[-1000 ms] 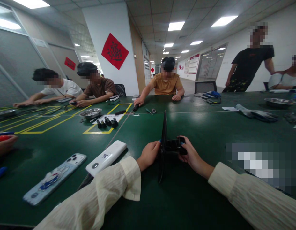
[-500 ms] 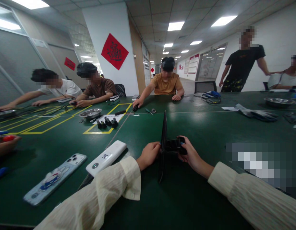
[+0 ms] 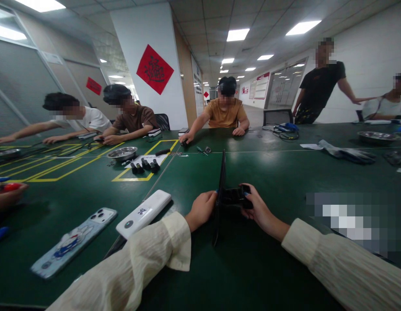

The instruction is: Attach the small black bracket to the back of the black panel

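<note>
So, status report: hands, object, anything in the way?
Left fingers against flat black panel; right fingers gripping black part beside it. Panel upright, edge-on. White device near left sleeve.

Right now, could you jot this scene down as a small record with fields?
Surface: green table
Left hand: against thin black panel, seen edge-on; grip partly hidden
Right hand: closed on black attachment right of panel
To the left: white device, patterned phone
Farther off: metal bowl, short black cylinders
Across the table: seated person in orange-brown shirt
</note>
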Demonstrator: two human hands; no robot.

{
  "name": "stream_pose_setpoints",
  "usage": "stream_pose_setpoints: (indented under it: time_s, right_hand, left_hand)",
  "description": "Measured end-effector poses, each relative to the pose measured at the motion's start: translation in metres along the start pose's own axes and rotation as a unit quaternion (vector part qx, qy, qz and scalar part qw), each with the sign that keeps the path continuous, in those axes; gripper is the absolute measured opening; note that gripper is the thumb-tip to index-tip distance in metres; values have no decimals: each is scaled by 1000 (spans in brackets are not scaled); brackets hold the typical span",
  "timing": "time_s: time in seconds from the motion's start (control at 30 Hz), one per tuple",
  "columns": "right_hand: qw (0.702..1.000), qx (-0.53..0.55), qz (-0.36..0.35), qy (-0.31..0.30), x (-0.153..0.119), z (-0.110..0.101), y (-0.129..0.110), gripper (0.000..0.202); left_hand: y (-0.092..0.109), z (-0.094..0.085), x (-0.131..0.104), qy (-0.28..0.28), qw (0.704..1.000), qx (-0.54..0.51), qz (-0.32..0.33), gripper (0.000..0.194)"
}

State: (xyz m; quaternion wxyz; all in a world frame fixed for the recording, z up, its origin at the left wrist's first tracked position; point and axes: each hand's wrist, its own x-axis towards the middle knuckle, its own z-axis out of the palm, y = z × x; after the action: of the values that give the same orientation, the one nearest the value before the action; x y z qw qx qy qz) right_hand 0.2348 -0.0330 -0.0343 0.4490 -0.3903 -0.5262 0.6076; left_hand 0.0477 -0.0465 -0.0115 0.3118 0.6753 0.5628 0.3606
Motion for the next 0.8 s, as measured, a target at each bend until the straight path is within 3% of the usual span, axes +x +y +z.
stream_pose_setpoints:
  time_s: [0.17,0.47,0.6,0.8]
  right_hand:
    - [1000,6,-3,-1,0,-1,1,47]
    - [1000,0,6,-6,1,-3,4,48]
    - [1000,4,5,-5,3,-4,7,47]
    - [1000,0,-2,-6,3,-3,6,47]
  left_hand:
    - [-1,1,1,8,1000,-10,-2,30]
    - [-1,1,1,-23,998,-52,-33,44]
    - [-3,2,2,-27,997,-36,-59,42]
    - [-4,1,1,-23,999,12,-32,38]
